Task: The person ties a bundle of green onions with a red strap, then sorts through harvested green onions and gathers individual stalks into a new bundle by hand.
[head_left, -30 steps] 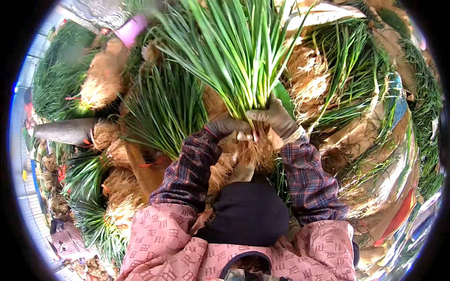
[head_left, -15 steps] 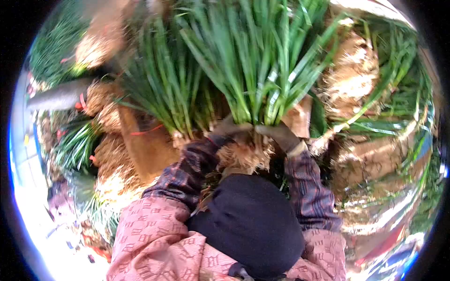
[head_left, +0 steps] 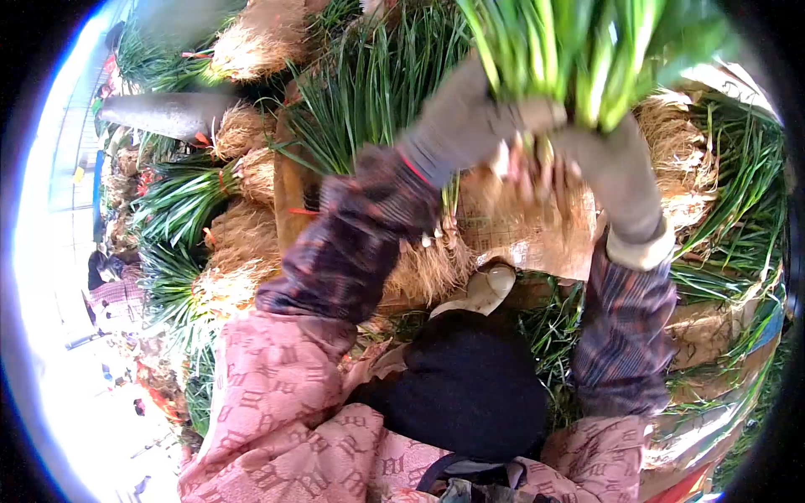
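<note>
Pinching, with the fingers of both hands (head_left: 486, 117) (head_left: 616, 163), an apparently untied green bunch (head_left: 553, 50) (upper right), I note tied bundles (head_left: 241, 241) mid-left.

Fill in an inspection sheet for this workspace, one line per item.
Surface: brown sheet under and around the held roots; its material is hard to tell.
Job's things: one bunch of green stalks held up, blurred; more green stalks lie to the left.
Clutter: bundles with pale roots at the left, some with red ties; green leaves spread at the right.
Hands: left hand and right hand, both gloved, fingers closed around the bunch.
Cables: nothing seen.
Surroundings: left edge washed out by bright light, details unclear.
</note>
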